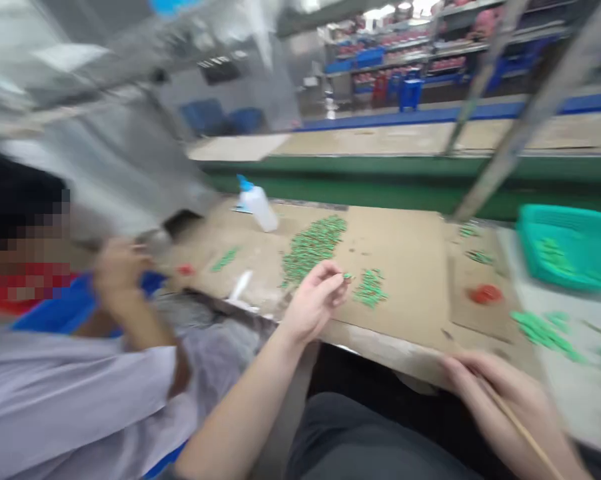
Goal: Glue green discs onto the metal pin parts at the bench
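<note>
My left hand (318, 298) is pinched around a small green piece (348, 276) above the cardboard, between two groups of similar pieces. To its left lies a dense pile of small green pieces with reddish-brown marks (313, 247); to its right is a smaller cluster of green pieces (371, 288). At the table's front edge, my right hand (505, 393) is closed around a thin paintbrush (510, 417), its dark tip pointing up and left. Beyond that tip, a patch of red paint (485, 293) sits on a cardboard square (480, 325). Motion blur hides fine detail.
A white squeeze bottle with a blue cap (260, 208) stands at the back left. On the right are a teal basket (570, 277) with green pieces and loose light-green pieces (548, 333). Another person (75, 400) sits close on my left. A slanted post (495, 167) rises behind the table.
</note>
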A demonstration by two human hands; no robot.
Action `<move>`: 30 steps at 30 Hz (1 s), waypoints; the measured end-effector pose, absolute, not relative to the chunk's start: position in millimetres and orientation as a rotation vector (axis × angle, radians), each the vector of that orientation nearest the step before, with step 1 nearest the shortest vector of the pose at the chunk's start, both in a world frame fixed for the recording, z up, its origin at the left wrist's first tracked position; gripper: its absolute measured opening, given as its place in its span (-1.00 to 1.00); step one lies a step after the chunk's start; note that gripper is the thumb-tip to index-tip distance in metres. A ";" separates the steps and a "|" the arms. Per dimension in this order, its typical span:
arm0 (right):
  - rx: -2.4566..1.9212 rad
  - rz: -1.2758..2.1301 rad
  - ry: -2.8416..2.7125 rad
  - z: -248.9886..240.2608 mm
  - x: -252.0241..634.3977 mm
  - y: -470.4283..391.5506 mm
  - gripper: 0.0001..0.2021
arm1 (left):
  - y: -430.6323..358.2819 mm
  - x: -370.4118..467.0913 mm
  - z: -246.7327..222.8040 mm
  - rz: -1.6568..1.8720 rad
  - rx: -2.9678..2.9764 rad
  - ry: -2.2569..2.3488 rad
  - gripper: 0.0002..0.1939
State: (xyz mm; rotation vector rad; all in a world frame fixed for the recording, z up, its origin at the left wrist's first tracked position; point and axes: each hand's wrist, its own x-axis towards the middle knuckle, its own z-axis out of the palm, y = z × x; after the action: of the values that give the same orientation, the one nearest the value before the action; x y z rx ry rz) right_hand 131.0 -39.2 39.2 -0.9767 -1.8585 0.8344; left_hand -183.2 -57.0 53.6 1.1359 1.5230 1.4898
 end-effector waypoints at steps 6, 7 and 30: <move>-1.019 1.648 -1.438 76.1 78.2 -24.1 -0.76 | -71.6 -131.0 52.8 1.434 0.973 1.139 -0.58; -1.022 1.727 -1.348 76.7 74.6 -23.0 -0.74 | -70.5 -126.9 50.9 1.412 0.969 1.129 -0.59; -1.218 0.928 -1.709 24.9 216.5 -18.7 -0.58 | -24.6 -75.6 11.5 1.060 1.457 1.474 -0.80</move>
State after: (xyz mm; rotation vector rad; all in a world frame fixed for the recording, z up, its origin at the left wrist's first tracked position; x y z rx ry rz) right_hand 216.5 -18.7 24.9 -1.2177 -1.7090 0.9281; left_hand -75.6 -24.6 11.5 1.4573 1.4742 1.0596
